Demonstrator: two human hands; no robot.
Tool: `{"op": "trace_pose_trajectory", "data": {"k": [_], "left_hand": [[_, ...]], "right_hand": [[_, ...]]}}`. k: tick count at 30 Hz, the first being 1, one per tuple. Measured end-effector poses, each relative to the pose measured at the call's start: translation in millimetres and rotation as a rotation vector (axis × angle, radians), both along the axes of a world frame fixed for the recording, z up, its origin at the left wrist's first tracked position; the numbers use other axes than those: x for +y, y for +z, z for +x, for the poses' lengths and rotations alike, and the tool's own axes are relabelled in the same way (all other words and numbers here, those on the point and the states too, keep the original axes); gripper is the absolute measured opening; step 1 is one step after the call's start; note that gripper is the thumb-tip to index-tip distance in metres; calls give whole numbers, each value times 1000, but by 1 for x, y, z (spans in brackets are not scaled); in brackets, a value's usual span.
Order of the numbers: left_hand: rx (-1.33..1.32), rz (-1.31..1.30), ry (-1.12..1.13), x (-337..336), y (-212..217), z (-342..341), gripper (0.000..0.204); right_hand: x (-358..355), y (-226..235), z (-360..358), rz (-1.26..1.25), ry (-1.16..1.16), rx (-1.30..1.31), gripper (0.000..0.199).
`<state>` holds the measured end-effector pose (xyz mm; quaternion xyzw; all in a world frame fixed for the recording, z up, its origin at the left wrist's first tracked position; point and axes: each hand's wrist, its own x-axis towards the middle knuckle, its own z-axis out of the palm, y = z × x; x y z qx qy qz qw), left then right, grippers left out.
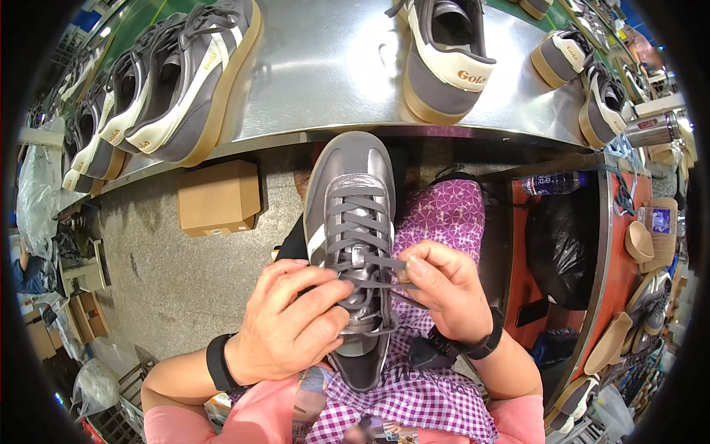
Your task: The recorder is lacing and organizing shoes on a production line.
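Observation:
A grey sneaker [356, 159] with a metallic toe panel, a pale side stripe and a gum sole lies over my lap, toe pointing away. Its dark grey shoelace [362, 226] runs criss-cross through the eyelets. My right hand [447, 285] pinches strands of the shoelace between thumb and fingertips, pulling them out to the right. From the left side, my left hand [296, 314] grips the sneaker with bent fingers over the upper eyelets. Its fingertips are slightly blurred, and the thumb's hold is partly hidden.
A metal bench [318, 74] spans the far side, bearing similar sneakers at left [200, 89] and a sneaker [447, 66] in the middle. On the floor sits a cardboard box [214, 198]. At right, a red-sided shelf [621, 244] holds a black plastic bag [566, 251] and a bottle [551, 183].

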<state>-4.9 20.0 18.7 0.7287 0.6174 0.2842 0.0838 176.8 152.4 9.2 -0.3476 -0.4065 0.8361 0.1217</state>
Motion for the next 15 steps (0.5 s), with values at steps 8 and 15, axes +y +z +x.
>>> {"op": "trace_pose_trajectory", "data": {"k": [8, 15], "left_hand": [[-571, -396, -55, 23, 40, -10, 26], [-1309, -560, 279, 2, 41, -31, 14]], "right_hand": [[2, 18, -4, 149, -72, -13, 20], [5, 8, 22, 1356, -120, -242, 43]]}}
